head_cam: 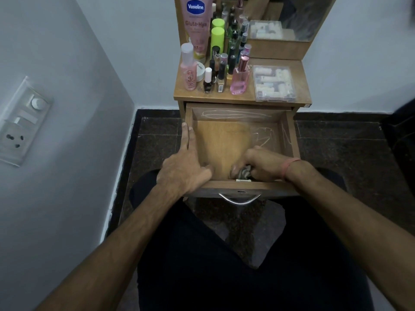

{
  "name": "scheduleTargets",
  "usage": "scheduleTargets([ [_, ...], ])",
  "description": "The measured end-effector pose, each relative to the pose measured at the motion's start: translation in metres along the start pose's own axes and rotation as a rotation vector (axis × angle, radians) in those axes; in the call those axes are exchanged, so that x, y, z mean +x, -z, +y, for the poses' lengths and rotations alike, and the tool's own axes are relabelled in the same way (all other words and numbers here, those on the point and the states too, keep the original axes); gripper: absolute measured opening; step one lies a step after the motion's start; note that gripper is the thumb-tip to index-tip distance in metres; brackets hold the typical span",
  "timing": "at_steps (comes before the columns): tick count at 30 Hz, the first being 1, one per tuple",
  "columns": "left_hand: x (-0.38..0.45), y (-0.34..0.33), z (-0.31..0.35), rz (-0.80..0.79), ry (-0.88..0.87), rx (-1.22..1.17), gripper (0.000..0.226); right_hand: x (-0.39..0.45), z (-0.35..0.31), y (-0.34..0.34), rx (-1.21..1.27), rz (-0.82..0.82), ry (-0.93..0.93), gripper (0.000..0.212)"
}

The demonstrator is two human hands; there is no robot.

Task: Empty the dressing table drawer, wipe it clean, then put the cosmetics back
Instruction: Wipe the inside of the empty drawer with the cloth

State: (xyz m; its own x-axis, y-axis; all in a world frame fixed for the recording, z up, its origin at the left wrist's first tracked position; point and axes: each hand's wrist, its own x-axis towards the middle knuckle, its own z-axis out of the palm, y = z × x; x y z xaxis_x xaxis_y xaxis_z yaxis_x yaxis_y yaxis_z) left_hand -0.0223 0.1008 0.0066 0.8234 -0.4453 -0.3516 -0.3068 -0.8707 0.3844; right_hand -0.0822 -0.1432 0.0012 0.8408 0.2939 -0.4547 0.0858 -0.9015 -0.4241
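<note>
The wooden drawer [289, 131] is pulled out and holds no cosmetics. My left hand [186, 162] rests flat along its left rim, fingers straight, thumb over the front left corner. My right hand [260, 163] is inside at the front and grips a crumpled grey cloth [243, 173] against the drawer floor. White streaks mark the drawer's back wall and right side. The cosmetics stand on the tabletop [215, 96]: a pink bottle [188, 70], a pink perfume bottle [240, 79], nail polishes [207, 80], a tall Vaseline tube [196, 23] and green-capped bottles [217, 39].
A clear plastic box [274, 84] of small white items sits on the right of the tabletop. A mirror [298, 16] stands behind. A wall with a switch panel [21, 122] is close on the left. My dark-trousered legs are under the drawer's metal handle [239, 199].
</note>
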Motion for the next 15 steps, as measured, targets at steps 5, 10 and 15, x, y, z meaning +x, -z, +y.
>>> scheduleTargets([
  [5, -0.001, 0.001, -0.002, 0.016, -0.029, -0.020, 0.117, -0.023, 0.003, 0.021, -0.155, -0.052, -0.154, 0.048],
  [10, 0.003, -0.005, -0.004, 0.034, -0.045, -0.040, 0.119, -0.047, -0.006, 0.024, -0.299, 0.020, -0.291, 0.036],
  [15, 0.010, -0.010, -0.007, 0.124, -0.092, 0.166, 0.121, -0.058, -0.008, 0.017, -0.214, 0.134, -0.400, 0.037],
])
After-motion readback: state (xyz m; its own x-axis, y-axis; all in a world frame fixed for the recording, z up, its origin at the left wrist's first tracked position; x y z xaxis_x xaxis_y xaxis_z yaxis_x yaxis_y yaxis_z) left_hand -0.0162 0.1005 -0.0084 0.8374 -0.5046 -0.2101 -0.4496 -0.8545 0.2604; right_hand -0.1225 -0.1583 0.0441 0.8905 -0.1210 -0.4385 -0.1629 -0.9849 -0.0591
